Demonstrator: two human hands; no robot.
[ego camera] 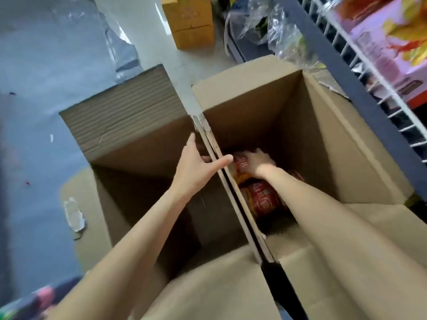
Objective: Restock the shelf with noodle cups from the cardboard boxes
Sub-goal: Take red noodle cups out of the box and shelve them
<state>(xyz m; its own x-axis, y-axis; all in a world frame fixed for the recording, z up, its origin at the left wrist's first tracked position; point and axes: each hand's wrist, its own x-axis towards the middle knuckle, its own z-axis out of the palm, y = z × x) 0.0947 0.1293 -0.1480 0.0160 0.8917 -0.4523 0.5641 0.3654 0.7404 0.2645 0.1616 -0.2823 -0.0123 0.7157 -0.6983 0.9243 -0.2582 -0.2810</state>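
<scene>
Head view looks down on the floor [46,65], where two open cardboard boxes stand side by side, their near walls touching. Along the right edge runs a white wire shelf [360,56] with coloured packs behind it.

Left box [129,125] shows nothing inside that can be made out. Right box [307,139] is nearly emptied: only a few red noodle cups [263,199] lie at the bottom, against its left wall.

Left hand [196,165] rests on the shared rim of the two boxes, thumb laid over into the right one and fingers over the left, steadying them. Right hand [256,162] is deep in the right box with its fingers curled over the top of the farthest cup; whether the grip is fully closed cannot be told through the blur.

Judged from this, the step is fetching a cup from the box. Next comes a firm hold, a straight lift clear of the tall walls, then a swing right to the shelf.
</scene>
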